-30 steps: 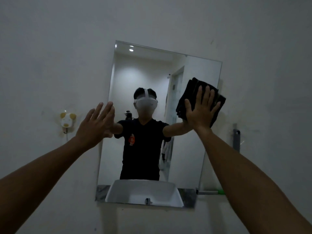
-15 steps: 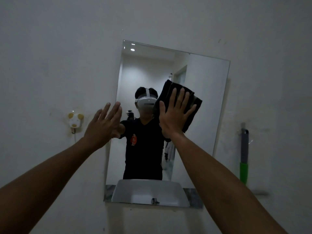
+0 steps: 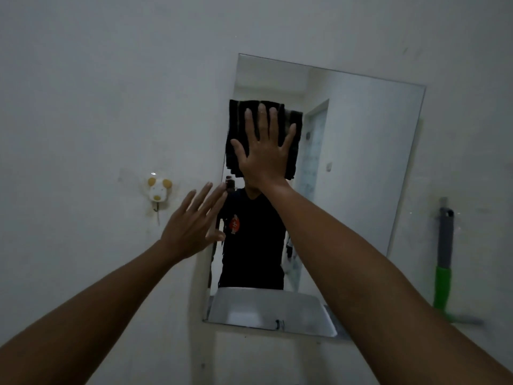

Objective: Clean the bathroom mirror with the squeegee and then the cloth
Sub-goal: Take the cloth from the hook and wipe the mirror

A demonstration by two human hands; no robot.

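A frameless rectangular mirror (image 3: 361, 162) hangs on the white wall. My right hand (image 3: 263, 151) lies flat, fingers spread, pressing a folded black cloth (image 3: 236, 129) against the upper left part of the glass. My left hand (image 3: 194, 223) is open with fingers apart, resting at the mirror's left edge and holding nothing. The squeegee (image 3: 444, 262), with a grey and green handle, hangs on the wall to the right of the mirror, away from both hands. The mirror reflects a person in a black shirt and a white basin.
A small white and yellow animal-shaped hook (image 3: 157, 191) is stuck on the wall left of the mirror. Bare white wall (image 3: 111, 79) surrounds the mirror above and on both sides.
My right hand has slid the black cloth leftward across the mirror, from its right edge to the upper left area. My left hand has stayed at the left edge.
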